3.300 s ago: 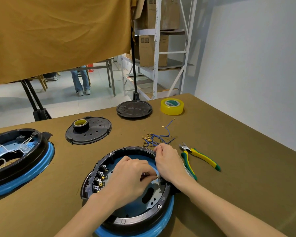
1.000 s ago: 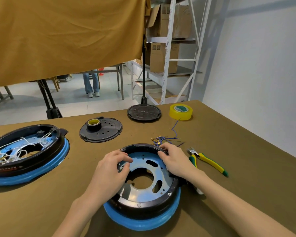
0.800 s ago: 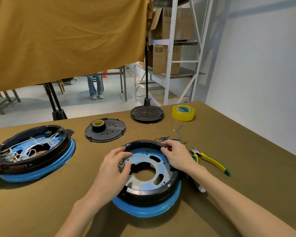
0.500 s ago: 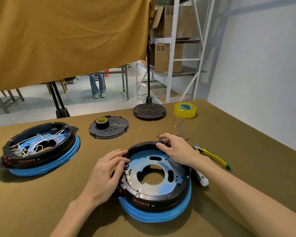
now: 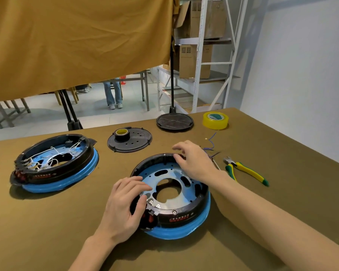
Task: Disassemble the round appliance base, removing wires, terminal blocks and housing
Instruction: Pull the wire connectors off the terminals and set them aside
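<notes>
The round appliance base point(image 5: 181, 216) lies in the middle of the table, a black ring on a blue rim with a bare metal plate and a centre hole inside. No wires show in it. My left hand point(image 5: 123, 206) grips its near-left rim, fingers curled over the terminal block there. Over the far-right rim, my right hand point(image 5: 194, 161) has relaxed fingers, the tips at the rim's edge, holding nothing. A bunch of removed blue wires point(image 5: 210, 147) lies just beyond my right hand.
A second base point(image 5: 53, 163) with white wires inside sits at the left. A black cover disc point(image 5: 137, 143) with a small tape roll on it and another black disc point(image 5: 174, 122) lie farther back. Yellow tape point(image 5: 215, 120) and yellow-green pliers point(image 5: 245, 172) lie at the right.
The base has been turned, so its terminal block now faces near-left under my left hand. My right hand has loosened from the rim and moved to its far edge.
</notes>
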`<action>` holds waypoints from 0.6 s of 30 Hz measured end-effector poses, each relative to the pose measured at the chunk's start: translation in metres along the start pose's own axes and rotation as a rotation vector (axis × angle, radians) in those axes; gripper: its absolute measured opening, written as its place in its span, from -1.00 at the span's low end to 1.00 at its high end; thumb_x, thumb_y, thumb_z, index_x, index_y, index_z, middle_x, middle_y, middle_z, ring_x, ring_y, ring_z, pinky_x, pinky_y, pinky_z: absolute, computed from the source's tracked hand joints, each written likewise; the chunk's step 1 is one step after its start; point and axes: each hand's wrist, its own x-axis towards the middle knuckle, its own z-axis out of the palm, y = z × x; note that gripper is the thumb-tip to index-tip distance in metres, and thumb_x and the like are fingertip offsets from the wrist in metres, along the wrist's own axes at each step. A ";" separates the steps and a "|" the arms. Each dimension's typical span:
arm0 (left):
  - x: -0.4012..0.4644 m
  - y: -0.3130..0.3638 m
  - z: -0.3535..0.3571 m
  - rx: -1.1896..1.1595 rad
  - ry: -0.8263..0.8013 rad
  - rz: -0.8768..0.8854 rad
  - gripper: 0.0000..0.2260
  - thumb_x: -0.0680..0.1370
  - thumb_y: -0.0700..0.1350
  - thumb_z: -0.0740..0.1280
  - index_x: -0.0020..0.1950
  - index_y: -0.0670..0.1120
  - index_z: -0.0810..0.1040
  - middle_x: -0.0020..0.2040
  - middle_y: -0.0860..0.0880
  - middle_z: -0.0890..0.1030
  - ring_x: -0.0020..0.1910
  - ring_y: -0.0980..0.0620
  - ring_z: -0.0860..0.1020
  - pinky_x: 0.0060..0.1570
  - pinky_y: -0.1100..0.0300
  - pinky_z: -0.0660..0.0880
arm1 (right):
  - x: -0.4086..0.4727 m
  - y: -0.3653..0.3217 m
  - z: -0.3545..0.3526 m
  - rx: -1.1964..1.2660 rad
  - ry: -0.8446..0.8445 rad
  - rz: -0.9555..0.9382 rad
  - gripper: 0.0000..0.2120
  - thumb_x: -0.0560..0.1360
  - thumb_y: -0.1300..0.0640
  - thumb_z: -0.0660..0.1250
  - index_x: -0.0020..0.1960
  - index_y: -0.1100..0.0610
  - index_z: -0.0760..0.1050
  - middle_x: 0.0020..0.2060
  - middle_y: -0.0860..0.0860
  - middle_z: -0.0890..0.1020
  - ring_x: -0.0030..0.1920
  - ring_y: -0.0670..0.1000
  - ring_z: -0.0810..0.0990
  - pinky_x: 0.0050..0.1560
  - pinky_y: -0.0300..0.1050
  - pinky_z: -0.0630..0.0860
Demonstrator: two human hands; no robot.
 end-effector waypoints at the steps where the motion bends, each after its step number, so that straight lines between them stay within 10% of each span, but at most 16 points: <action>1: 0.000 -0.002 0.001 0.010 0.010 0.009 -0.70 0.65 0.06 0.16 0.09 0.04 0.68 0.08 0.20 0.65 0.32 0.20 0.49 0.41 0.16 0.26 | -0.012 -0.006 0.002 0.003 0.014 0.000 -0.74 0.63 -0.04 0.28 0.24 0.03 0.58 0.09 -0.04 0.60 0.10 -0.03 0.55 0.11 -0.01 0.52; 8: 0.001 0.015 0.022 0.143 0.117 -0.036 -0.70 0.62 0.02 0.16 -0.10 0.01 0.66 -0.12 0.12 0.60 0.08 0.08 0.52 0.22 0.18 0.23 | -0.087 -0.030 0.018 -0.107 -0.018 -0.169 -0.53 0.63 -0.24 0.07 -0.31 -0.03 0.48 -0.43 -0.09 0.51 -0.35 -0.08 0.46 -0.16 -0.12 0.42; 13: 0.001 0.029 0.029 0.281 0.047 0.045 -0.71 0.59 0.11 0.21 -0.02 0.03 0.68 -0.13 0.12 0.62 0.00 0.06 0.52 0.27 0.02 0.27 | -0.074 0.013 0.008 -0.085 0.077 -0.275 -0.62 0.66 0.00 0.13 -0.14 0.12 0.63 -0.24 -0.04 0.60 -0.09 -0.01 0.48 0.14 -0.03 0.35; 18: 0.003 0.042 0.039 0.271 -0.020 0.077 -0.65 0.54 0.24 0.30 0.09 0.04 0.70 0.02 0.10 0.65 0.04 0.06 0.55 0.28 -0.03 0.38 | -0.075 0.050 -0.003 -0.124 0.344 0.031 -0.79 0.62 0.01 0.30 0.16 0.09 0.60 0.01 0.01 0.57 0.08 0.03 0.50 0.16 -0.03 0.37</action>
